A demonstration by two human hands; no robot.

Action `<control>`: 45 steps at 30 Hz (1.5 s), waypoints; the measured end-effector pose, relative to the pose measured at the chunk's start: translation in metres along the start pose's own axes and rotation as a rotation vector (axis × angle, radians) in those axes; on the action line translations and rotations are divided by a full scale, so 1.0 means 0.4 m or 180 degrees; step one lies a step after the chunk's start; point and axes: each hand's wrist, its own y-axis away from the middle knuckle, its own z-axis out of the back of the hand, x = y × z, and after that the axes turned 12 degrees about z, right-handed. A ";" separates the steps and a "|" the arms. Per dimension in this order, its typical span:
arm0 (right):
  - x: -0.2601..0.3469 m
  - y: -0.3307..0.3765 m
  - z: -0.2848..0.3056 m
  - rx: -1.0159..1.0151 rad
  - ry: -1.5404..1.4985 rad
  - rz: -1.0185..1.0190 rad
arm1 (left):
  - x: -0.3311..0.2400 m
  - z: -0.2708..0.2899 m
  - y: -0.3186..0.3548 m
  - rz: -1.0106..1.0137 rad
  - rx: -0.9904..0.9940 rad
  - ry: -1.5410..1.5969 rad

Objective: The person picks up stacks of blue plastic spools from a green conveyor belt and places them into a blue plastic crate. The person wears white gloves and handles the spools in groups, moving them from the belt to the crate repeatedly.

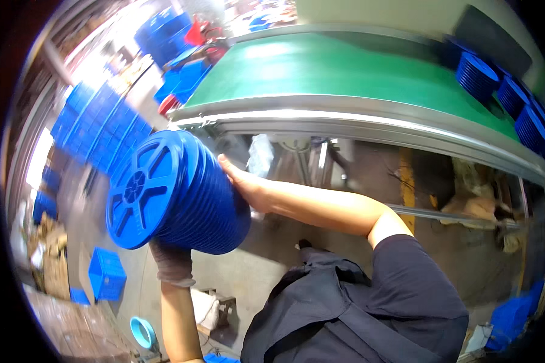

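Observation:
A long stack of blue plastic reels (pixel 209 199) is held up in the air between my two hands, tilted, with a spoked round end face turned to the left. My left hand (pixel 172 261), in a greyish glove or cuff, is under the near side of the stack; its fingers are hidden behind the reels. Bare and pressed along the right side of the stack is my right hand (pixel 249 186), its thumb showing on top. The stack is apart from the green conveyor belt (pixel 321 66) beyond it.
More stacked blue reels (pixel 477 75) stand at the belt's right end beside a dark panel (pixel 493 39). A metal rail (pixel 369 118) edges the belt. Blue crates (pixel 103 124) are piled at left; a blue bin (pixel 107 273), a light-blue round tub (pixel 142 333) and a stool (pixel 215 308) are on the floor.

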 end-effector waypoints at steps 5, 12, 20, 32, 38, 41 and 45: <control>-0.144 -0.150 -0.074 0.0080 -0.0253 -0.0817 | 0.034 0.335 -0.003 -0.0466 -0.0582 0.0368; -0.388 -0.377 -0.020 0.0169 -0.0405 -0.0317 | 0.074 0.571 -0.063 -0.0829 -0.0407 0.0979; -0.572 -0.659 0.069 0.0279 -0.0611 -0.0707 | 0.012 0.719 -0.248 -0.0622 0.0158 0.1805; -0.844 -0.994 0.204 -0.0979 -0.0647 -0.0817 | 0.031 1.164 -0.594 0.0126 -0.0012 0.2511; -1.111 -1.159 0.337 -0.2260 -0.1170 -0.0625 | -0.045 1.374 -0.836 0.1110 -0.0396 0.2424; -1.182 -1.267 0.345 -0.2669 -0.1074 -0.0496 | -0.025 1.525 -0.942 0.1424 -0.0313 0.2375; -1.401 -1.310 0.470 -0.3081 -0.1624 -0.0495 | 0.029 1.683 -1.068 0.1590 -0.0540 0.2279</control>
